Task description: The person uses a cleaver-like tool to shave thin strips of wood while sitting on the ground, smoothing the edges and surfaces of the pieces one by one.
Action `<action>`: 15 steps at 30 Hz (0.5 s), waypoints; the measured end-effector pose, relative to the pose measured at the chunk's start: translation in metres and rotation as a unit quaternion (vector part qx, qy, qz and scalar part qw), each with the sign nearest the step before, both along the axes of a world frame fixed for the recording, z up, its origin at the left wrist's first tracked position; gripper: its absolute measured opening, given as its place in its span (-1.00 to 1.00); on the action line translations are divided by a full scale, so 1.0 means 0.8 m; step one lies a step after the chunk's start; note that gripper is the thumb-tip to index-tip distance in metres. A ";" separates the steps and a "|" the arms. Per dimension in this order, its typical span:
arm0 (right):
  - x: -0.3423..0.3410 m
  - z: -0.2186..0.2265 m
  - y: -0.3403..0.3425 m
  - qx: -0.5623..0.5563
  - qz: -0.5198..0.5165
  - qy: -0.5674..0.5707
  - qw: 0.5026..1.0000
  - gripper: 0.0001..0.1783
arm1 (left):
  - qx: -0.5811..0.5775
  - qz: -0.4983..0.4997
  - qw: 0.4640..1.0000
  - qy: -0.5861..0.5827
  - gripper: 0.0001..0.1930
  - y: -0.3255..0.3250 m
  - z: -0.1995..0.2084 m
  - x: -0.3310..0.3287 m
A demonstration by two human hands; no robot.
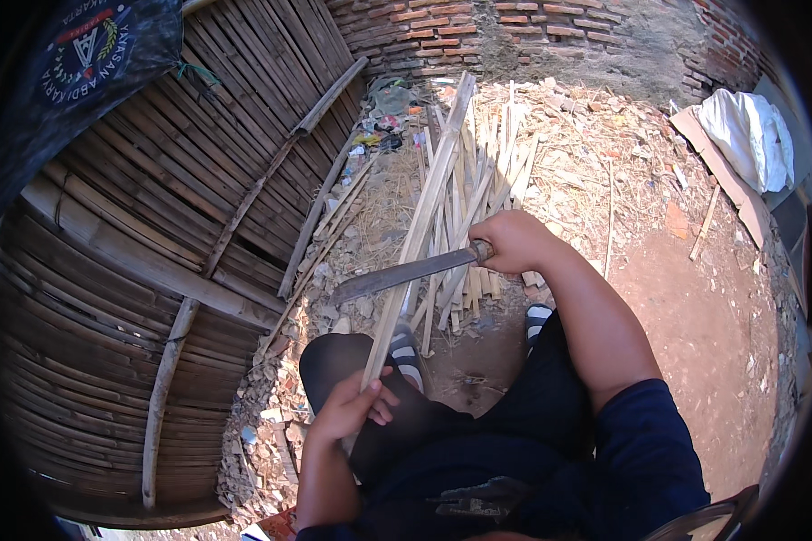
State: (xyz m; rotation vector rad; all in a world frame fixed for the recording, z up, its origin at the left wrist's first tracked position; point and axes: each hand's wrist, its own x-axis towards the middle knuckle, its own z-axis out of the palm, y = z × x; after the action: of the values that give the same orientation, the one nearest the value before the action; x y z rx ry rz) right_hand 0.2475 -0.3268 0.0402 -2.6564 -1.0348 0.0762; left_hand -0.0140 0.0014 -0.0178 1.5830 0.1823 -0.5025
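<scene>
My left hand is closed around the near end of a long pale bamboo strip, which slants up and away over my left knee. Gripped by its handle in my right hand is a machete with a wide dark blade. The blade lies crosswise over the strip, pointing left; whether its edge cuts into the strip I cannot tell. Beyond my feet, a pile of split bamboo strips is spread on the ground, partly hidden by the blade and my right hand.
A bamboo slat wall stands close on my left. At the far side rises a brick wall. Wood shavings and rubble cover the ground there. A white sack lies on a brown sheet at the far right.
</scene>
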 end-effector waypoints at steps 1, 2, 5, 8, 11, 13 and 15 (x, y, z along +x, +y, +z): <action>0.014 -0.008 -0.011 0.027 -0.041 0.016 0.999 -0.63 | 0.003 -0.006 1.000 -0.007 -0.54 -0.001 0.000 0.001; 0.024 -0.009 -0.017 0.052 -0.083 0.031 0.995 -0.62 | 0.008 -0.002 1.000 -0.003 -0.54 -0.001 0.001 0.001; 0.038 -0.010 -0.028 0.085 -0.191 0.030 0.977 -0.54 | 0.024 0.006 1.000 0.008 -0.53 -0.004 0.003 0.003; 0.027 -0.009 -0.027 0.083 -0.151 0.015 0.985 -0.55 | 0.032 0.006 0.999 0.011 -0.52 -0.007 0.007 0.002; 0.010 -0.013 -0.006 0.037 -0.026 -0.011 0.999 -0.60 | 0.022 -0.002 1.000 0.006 -0.52 -0.005 0.004 0.002; -0.011 0.000 0.009 -0.011 0.017 -0.002 1.000 -0.61 | 0.032 -0.003 0.999 0.004 -0.52 -0.003 0.003 0.001; -0.011 0.004 0.014 -0.028 0.039 0.013 0.999 -0.62 | 0.032 -0.003 0.999 -0.007 -0.52 -0.004 0.002 -0.001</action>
State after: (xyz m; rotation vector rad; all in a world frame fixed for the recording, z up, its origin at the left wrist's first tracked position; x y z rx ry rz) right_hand 0.2391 -0.3153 0.0434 -2.6571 -1.1454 0.1578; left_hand -0.0147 -0.0016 -0.0161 1.6498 0.1841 -0.4942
